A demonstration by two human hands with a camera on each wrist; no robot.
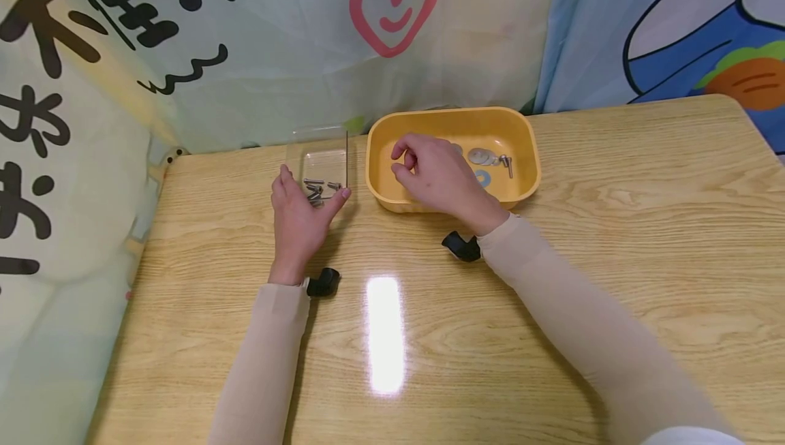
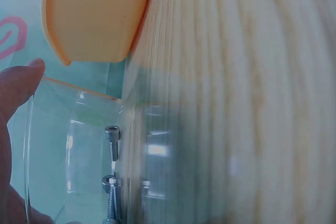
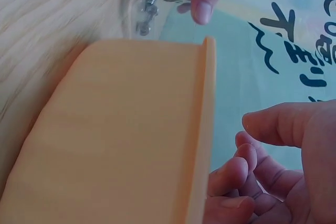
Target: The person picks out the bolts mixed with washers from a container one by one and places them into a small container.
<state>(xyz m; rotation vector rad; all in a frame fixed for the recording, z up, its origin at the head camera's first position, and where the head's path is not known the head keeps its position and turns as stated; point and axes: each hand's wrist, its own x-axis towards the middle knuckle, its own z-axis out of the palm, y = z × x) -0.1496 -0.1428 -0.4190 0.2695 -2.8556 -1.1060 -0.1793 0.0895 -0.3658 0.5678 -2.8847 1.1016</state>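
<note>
My left hand (image 1: 300, 223) spans the near end of a clear plastic box (image 1: 325, 153), thumb at its right rim and fingers along the left side. Inside lie several socket-head screws (image 1: 315, 189); two heads (image 2: 112, 132) show upright-facing through the wall in the left wrist view. My right hand (image 1: 438, 176) hovers over the left part of a yellow tub (image 1: 454, 208), fingers loosely curled. Between its thumb (image 3: 273, 125) and fingertips there is a gap, with nothing held. In the tub lie grey washers (image 1: 482, 156), a blue ring (image 1: 483, 178) and a couple of screws (image 1: 508, 164).
The wooden table (image 1: 392, 336) extends toward me and to the right. A printed cloth (image 1: 276, 56) hangs behind the table and along its left side. The tub stands just right of the clear box, both near the back edge. Black wrist cameras (image 1: 461, 247) sit below both hands.
</note>
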